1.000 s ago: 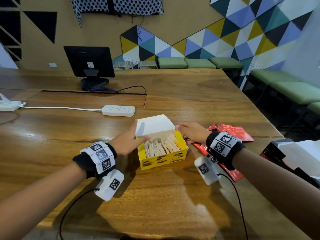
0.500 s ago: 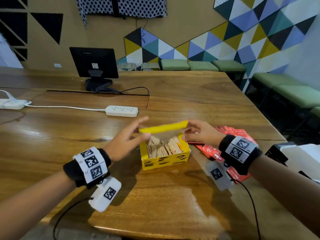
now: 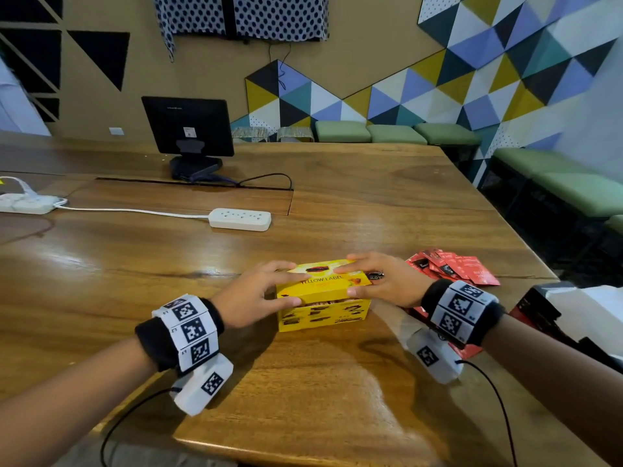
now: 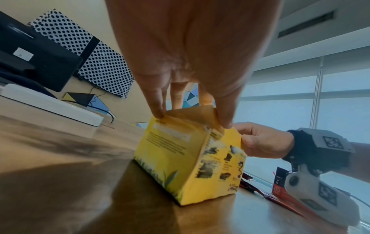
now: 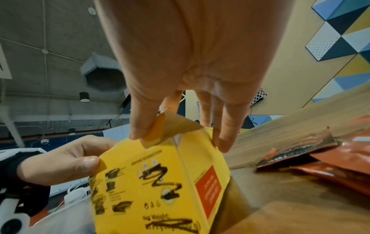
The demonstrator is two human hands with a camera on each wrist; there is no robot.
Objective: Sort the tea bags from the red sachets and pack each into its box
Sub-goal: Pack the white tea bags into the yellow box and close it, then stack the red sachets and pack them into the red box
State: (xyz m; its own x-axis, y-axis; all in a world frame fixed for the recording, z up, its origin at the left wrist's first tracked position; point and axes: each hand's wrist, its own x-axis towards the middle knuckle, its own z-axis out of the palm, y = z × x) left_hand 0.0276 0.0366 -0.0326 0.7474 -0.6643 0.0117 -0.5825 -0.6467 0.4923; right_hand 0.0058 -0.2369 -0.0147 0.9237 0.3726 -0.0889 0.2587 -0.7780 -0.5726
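The yellow tea box (image 3: 322, 299) stands on the wooden table (image 3: 337, 382) in front of me, its lid folded down almost flat. A narrow gap under the front edge shows tea bags (image 3: 323, 302). My left hand (image 3: 286, 283) pinches the lid's left end, thumb at the front and fingers over the top. My right hand (image 3: 354, 274) pinches the right end the same way. In the left wrist view the left hand (image 4: 193, 120) holds the end flap of the box (image 4: 180, 158). In the right wrist view the right hand (image 5: 179, 139) presses the other flap. Red sachets (image 3: 451, 267) lie in a loose pile to the right.
A black and red box (image 3: 539, 308) with a white flap sits at the right edge, beyond my right wrist. A white power strip (image 3: 240, 219) and its cable lie behind the tea box, and a monitor (image 3: 188, 129) stands further back. The table's near edge (image 3: 303, 456) is close.
The lid has swung from standing open down over the tea bags. Both hands came from beside the box onto the lid's two ends.
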